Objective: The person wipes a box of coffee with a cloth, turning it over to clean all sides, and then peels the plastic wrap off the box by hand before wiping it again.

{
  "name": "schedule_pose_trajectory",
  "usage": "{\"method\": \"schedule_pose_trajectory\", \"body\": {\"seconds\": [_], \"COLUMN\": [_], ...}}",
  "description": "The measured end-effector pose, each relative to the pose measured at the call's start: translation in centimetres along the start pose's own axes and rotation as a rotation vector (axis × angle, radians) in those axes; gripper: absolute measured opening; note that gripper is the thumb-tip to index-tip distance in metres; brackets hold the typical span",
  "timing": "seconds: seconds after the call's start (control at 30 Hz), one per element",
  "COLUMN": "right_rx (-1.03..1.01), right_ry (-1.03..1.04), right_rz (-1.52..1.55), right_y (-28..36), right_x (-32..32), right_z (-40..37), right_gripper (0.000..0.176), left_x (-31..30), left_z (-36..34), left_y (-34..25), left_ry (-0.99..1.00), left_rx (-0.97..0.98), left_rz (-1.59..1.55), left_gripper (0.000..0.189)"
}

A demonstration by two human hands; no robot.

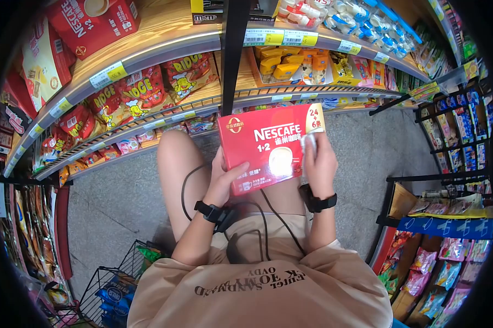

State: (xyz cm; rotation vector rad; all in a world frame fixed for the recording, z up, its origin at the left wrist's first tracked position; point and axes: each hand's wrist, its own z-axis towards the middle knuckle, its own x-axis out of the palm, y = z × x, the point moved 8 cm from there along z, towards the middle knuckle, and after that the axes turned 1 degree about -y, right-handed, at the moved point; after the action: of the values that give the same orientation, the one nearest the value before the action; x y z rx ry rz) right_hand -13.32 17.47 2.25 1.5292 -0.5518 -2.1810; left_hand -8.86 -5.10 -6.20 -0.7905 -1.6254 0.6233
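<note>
A red Nescafe coffee box (pixel 246 158) is held up in front of my knees, its printed face turned up toward me. My left hand (pixel 223 177) grips it at the lower left, thumb on the front face and the other fingers hidden behind. At the box's right side, my right hand (pixel 319 158) is closed, with its fingers bunched round a small white cloth (pixel 310 141) against the front face. The cloth is partly covered by the fingers, and its exact kind is hard to make out. Each wrist wears a black strap.
A wire basket (pixel 101 290) with snack bags stands on the floor at lower left. Ahead are curved shelves with red Ridge bags (pixel 139 90), another Nescafe box (pixel 90 22) and yellow packets (pixel 282 64). A black post (pixel 232 54) rises at the shelf. Racks (pixel 438 257) line the right.
</note>
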Motion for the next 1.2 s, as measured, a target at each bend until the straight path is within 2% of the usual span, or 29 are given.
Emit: {"method": "schedule_pose_trajectory", "body": {"seconds": [0.03,0.13,0.23,0.27,0.3,0.43,0.53,0.63,0.87,0.97,1.0,1.1,1.2], "right_rx": [0.06,0.02,-0.101,-0.222,-0.221,-0.481,-0.472,-0.415,0.025,0.128,0.104,0.123,0.288], "right_ry": [-0.014,-0.11,-0.038,-0.012,0.115,0.375,0.375,0.241,0.044,0.004,-0.015,-0.005,0.109], "right_rz": [-0.015,-0.091,-0.134,-0.112,-0.107,0.089,0.133,0.148,-0.088,0.078,0.069,0.376,0.754], "right_y": [-1.3,-1.6,1.4,3.4,5.0,11.3,11.4,9.2,-1.8,-5.2,-5.8,-7.5,-8.6], "right_x": [-0.2,-0.7,0.8,1.4,2.2,3.4,3.6,2.9,0.0,-0.2,-0.2,0.3,0.8], "right_z": [0.2,0.1,-1.4,-2.1,-2.6,-4.6,-4.3,-2.9,0.7,0.9,0.8,0.4,0.2], "right_gripper": [0.016,0.015,0.015,0.017,0.018,0.021,0.02,0.017,0.013,0.016,0.017,0.017,0.016], "left_x": [0.0,0.1,-0.1,-0.3,-0.5,-1.1,-1.9,-1.8,-1.3,-1.3,-1.3,-1.2,-1.3], "left_z": [0.1,0.4,0.4,0.3,0.4,0.7,0.6,0.4,0.3,0.5,0.5,0.2,0.3], "left_y": [0.1,0.4,0.5,0.7,0.9,1.4,1.7,1.7,0.7,0.7,0.6,-0.1,-0.3], "left_ry": [-0.005,-0.019,-0.043,-0.054,-0.064,-0.048,-0.064,-0.088,-0.077,-0.082,-0.087,-0.151,-0.161], "left_rx": [-0.012,-0.047,-0.076,-0.086,-0.096,-0.072,-0.082,-0.114,-0.116,-0.075,-0.058,-0.053,-0.061], "left_rz": [-0.004,-0.023,-0.038,-0.035,-0.032,-0.038,-0.045,-0.023,0.049,0.077,0.082,0.002,-0.062], "left_gripper": [0.06,0.059,0.057,0.057,0.056,0.057,0.058,0.056,0.057,0.063,0.065,0.072,0.076]}}
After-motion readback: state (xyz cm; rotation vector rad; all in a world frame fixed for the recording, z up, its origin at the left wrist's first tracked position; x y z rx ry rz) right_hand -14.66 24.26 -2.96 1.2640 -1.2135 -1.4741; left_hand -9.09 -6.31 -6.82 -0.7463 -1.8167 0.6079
